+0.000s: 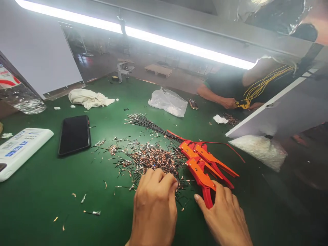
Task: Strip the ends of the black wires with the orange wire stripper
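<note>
My left hand (156, 198) is closed at the near edge of a pile of short copper and black wire scraps (156, 157), a thin black wire end showing by its thumb and forefinger. My right hand (222, 208) has its thumb and fingers apart around the red handle of the nearer orange-and-red wire stripper (201, 174); whether it grips the handle is unclear. A second orange-and-red stripper (214, 159) lies just behind. Beyond the pile lies a bundle of black wires (151, 125) with silvery ends, and a thin red wire (234, 150) extends to the right.
On the green table (110, 212) are a black phone (75, 135), a white box-like device (24, 150), a cream cloth (89, 99) and a clear plastic bag (167, 101). Behind a white panel (284, 102) at right, another person's hands (229, 103) hold yellow pliers and wires.
</note>
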Demonstrator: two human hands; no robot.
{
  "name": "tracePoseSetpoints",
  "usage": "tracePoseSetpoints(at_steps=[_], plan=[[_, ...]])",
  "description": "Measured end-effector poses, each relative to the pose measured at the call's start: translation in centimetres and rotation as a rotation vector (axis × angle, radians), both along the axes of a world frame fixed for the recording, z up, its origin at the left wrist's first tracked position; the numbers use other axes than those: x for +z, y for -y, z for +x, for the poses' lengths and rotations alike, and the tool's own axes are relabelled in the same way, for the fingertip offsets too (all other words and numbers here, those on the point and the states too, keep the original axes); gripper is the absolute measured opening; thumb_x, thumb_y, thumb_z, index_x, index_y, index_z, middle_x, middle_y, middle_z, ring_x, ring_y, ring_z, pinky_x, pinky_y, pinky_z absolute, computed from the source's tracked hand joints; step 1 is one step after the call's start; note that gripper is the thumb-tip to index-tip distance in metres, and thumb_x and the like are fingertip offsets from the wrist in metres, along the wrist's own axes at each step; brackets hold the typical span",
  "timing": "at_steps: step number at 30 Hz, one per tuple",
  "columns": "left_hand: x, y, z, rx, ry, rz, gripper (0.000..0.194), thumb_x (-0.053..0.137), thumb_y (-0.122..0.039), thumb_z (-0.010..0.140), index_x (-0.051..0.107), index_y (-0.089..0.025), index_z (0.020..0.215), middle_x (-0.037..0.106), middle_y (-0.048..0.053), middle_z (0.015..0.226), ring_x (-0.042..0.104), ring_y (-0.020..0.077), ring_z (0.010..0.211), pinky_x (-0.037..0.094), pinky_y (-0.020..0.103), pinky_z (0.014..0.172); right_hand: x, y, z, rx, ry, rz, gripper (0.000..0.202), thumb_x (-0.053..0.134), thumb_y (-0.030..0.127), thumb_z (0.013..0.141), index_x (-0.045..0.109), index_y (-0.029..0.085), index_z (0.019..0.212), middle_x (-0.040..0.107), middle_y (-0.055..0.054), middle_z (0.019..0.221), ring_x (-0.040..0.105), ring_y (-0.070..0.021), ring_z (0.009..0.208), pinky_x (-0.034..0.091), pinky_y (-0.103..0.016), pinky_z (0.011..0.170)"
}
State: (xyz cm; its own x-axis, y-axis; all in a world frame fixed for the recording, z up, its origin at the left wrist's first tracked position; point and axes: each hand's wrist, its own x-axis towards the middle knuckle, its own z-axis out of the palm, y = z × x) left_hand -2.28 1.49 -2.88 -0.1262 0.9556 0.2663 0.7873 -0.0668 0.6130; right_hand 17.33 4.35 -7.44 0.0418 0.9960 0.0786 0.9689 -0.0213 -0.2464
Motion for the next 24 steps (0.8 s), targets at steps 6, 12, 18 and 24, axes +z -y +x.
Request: tracePoseSetpoints(at_steps=[6, 12, 18, 24], plan=[[0.4, 0.0, 0.7, 0.026, 0.093, 0.172, 0.018, 0.054, -0.007, 0.089, 0.058, -0.021, 0.077, 0.06, 0.0, 0.076, 0.052, 0.0181, 0.073, 0.041, 0.031, 0.067, 0.1, 0.5, -1.3, 0.111, 0.4, 0.067, 0.051, 0.044, 0.045, 0.094, 0.05, 0.01, 0.13, 0.056, -0.024, 0.123, 0.059, -0.0418, 0.108, 0.053, -0.051, 0.069], [1.5, -0.2, 1.5, 0.158, 0.308, 0.538, 0.017, 0.056, -0.003, 0.087, 0.059, -0.02, 0.088, 0.058, -0.001, 0.074, 0.048, 0.0149, 0.073, 0.038, 0.029, 0.069, 6.9, -5.3, -4.3, 0.396, 0.052, 0.062, 0.03, 0.047, 0.04, 0.093, 0.063, 0.021, 0.109, 0.069, -0.013, 0.11, 0.065, -0.0303, 0.105, 0.052, -0.046, 0.09], [-0.2, -0.6, 1.4, 0.168, -0.036, 0.249, 0.02, 0.051, -0.006, 0.088, 0.059, -0.02, 0.075, 0.061, 0.001, 0.068, 0.051, 0.0176, 0.065, 0.036, 0.035, 0.067, 15.0, -10.8, -14.1, 0.806, -0.127, -0.225, 0.03, 0.053, 0.044, 0.091, 0.066, 0.022, 0.107, 0.074, -0.008, 0.101, 0.069, -0.0242, 0.092, 0.055, -0.037, 0.082], [-0.8, -1.0, 1.9, 0.125, -0.157, -0.097, 0.011, 0.059, -0.013, 0.087, 0.065, -0.017, 0.079, 0.066, 0.005, 0.079, 0.062, 0.0234, 0.081, 0.05, 0.043, 0.075, 15.6, -11.6, -23.8, 0.861, -0.123, -0.431, 0.039, 0.074, 0.052, 0.072, 0.073, 0.016, 0.089, 0.075, -0.013, 0.093, 0.071, -0.0307, 0.084, 0.057, -0.041, 0.073]])
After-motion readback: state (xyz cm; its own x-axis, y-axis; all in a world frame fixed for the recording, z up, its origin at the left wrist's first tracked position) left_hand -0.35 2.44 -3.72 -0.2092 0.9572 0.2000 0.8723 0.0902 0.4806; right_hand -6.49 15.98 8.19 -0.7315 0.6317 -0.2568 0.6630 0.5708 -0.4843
